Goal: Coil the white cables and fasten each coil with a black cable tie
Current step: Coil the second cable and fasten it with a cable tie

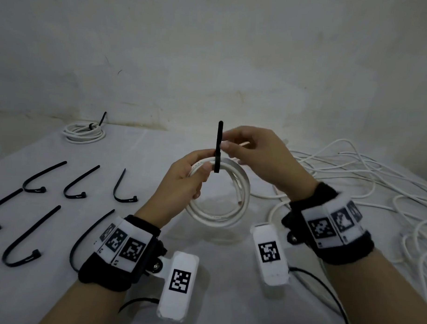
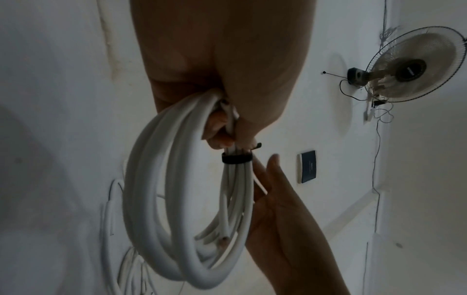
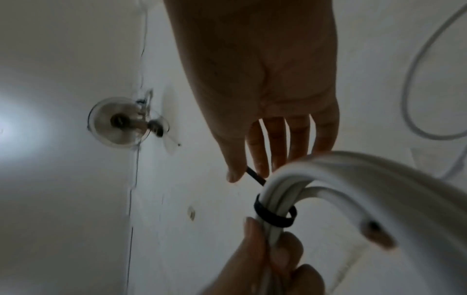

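Note:
A coil of white cable hangs above the table, gripped at its top by my left hand. A black cable tie is looped round the coil right beside that grip, and its tail stands straight up. My right hand pinches the tail between thumb and forefinger. In the right wrist view the tie's band circles the strands of the coil just above my left fingers. In the left wrist view the band sits below my curled left hand.
A finished coil with a tie lies at the back left near the wall. Several loose black ties lie spread on the left of the white table. A tangle of loose white cable covers the right side.

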Action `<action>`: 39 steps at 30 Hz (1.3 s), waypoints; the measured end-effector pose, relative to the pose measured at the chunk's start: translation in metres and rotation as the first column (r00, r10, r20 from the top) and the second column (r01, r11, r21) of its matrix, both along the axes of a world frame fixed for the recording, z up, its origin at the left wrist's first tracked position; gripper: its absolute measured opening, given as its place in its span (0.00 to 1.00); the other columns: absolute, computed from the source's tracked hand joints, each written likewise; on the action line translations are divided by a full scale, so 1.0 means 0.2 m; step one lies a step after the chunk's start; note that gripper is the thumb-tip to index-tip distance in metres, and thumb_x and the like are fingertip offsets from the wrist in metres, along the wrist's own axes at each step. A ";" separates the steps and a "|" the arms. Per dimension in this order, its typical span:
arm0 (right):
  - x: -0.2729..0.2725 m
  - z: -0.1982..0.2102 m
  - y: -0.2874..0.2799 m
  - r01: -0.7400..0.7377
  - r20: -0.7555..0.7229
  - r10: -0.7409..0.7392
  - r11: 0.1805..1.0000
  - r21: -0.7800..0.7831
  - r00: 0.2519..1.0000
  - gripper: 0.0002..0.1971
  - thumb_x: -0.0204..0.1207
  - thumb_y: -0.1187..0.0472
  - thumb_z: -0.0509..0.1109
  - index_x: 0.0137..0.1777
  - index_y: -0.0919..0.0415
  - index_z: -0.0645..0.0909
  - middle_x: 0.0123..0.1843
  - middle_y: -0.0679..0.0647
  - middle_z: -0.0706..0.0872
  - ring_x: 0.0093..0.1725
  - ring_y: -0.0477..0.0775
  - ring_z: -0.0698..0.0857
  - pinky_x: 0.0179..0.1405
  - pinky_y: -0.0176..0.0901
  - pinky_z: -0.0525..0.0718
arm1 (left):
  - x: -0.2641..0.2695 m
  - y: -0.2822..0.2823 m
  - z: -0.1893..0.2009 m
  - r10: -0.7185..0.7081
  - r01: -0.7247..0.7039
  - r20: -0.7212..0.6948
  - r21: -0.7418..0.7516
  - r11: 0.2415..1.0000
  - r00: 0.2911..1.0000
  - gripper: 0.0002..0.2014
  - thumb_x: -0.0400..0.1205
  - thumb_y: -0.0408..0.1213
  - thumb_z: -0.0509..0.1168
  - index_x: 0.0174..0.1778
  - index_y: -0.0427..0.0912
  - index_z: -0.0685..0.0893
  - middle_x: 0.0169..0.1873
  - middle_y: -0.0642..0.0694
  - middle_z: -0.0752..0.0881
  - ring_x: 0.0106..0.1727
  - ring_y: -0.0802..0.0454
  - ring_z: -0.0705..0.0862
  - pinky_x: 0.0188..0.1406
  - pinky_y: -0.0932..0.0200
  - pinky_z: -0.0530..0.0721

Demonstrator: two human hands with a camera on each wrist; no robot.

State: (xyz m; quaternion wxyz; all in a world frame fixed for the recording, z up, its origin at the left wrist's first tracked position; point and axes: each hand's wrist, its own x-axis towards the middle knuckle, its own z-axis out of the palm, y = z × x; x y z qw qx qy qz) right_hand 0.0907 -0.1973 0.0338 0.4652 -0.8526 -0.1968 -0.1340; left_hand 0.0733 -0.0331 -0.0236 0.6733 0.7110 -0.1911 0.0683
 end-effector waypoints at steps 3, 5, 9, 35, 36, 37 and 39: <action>0.04 0.04 0.04 -0.001 0.093 0.007 0.998 -0.059 0.996 0.02 0.74 0.64 0.75 0.41 0.62 0.86 0.32 0.47 0.86 0.34 0.45 0.86 0.39 0.38 0.85 | 0.00 -0.01 0.00 -0.034 0.033 -0.034 -0.030 0.999 0.999 0.13 0.86 0.35 0.57 0.62 0.51 0.81 0.31 0.45 0.74 0.22 0.60 0.66 0.26 0.63 0.68; 0.05 0.03 0.04 -0.007 0.119 0.018 0.996 -0.085 0.993 0.04 0.73 0.67 0.74 0.38 0.62 0.84 0.32 0.49 0.86 0.32 0.46 0.85 0.35 0.35 0.84 | 0.00 -0.01 -0.01 -0.043 0.041 -0.053 -0.031 0.999 0.998 0.13 0.86 0.36 0.58 0.63 0.54 0.80 0.25 0.53 0.74 0.22 0.60 0.66 0.26 0.63 0.67; 0.07 0.02 0.03 0.022 0.142 -0.017 0.999 -0.035 0.990 0.11 0.73 0.69 0.74 0.32 0.57 0.79 0.36 0.58 0.88 0.33 0.53 0.87 0.34 0.41 0.86 | 0.01 -0.02 -0.01 -0.093 0.091 -0.090 -0.029 0.995 0.992 0.15 0.86 0.35 0.56 0.65 0.54 0.80 0.25 0.52 0.71 0.22 0.60 0.65 0.25 0.65 0.68; 0.06 -0.12 0.06 0.067 0.115 -0.075 0.995 0.078 0.990 0.10 0.75 0.64 0.74 0.33 0.55 0.80 0.31 0.44 0.84 0.31 0.43 0.82 0.34 0.34 0.76 | 0.00 -0.02 0.00 -0.047 0.038 -0.101 -0.081 0.996 0.994 0.13 0.87 0.31 0.55 0.61 0.44 0.83 0.29 0.46 0.69 0.21 0.60 0.63 0.24 0.64 0.64; 0.06 -0.12 0.06 0.076 0.139 -0.084 0.995 0.065 0.987 0.09 0.75 0.64 0.74 0.34 0.57 0.81 0.30 0.42 0.83 0.30 0.42 0.81 0.34 0.32 0.75 | 0.00 -0.02 0.00 -0.043 0.035 -0.101 -0.078 0.996 0.994 0.13 0.87 0.32 0.55 0.60 0.45 0.83 0.29 0.46 0.69 0.21 0.60 0.64 0.25 0.64 0.64; 0.06 -0.13 0.06 0.083 0.169 -0.090 0.995 0.050 0.982 0.09 0.75 0.64 0.74 0.34 0.57 0.80 0.29 0.41 0.82 0.30 0.41 0.80 0.34 0.31 0.74 | 0.00 -0.02 0.00 -0.038 0.031 -0.102 -0.075 0.997 0.994 0.12 0.87 0.32 0.55 0.59 0.45 0.82 0.29 0.46 0.70 0.21 0.60 0.64 0.25 0.64 0.64; 0.06 -0.13 0.07 0.089 0.217 -0.095 0.995 0.036 0.971 0.09 0.75 0.64 0.73 0.34 0.56 0.79 0.29 0.40 0.81 0.31 0.40 0.79 0.34 0.30 0.73 | 0.00 -0.01 0.00 -0.022 0.013 -0.108 -0.076 0.997 0.994 0.12 0.87 0.32 0.56 0.62 0.44 0.81 0.29 0.47 0.71 0.21 0.61 0.65 0.25 0.65 0.65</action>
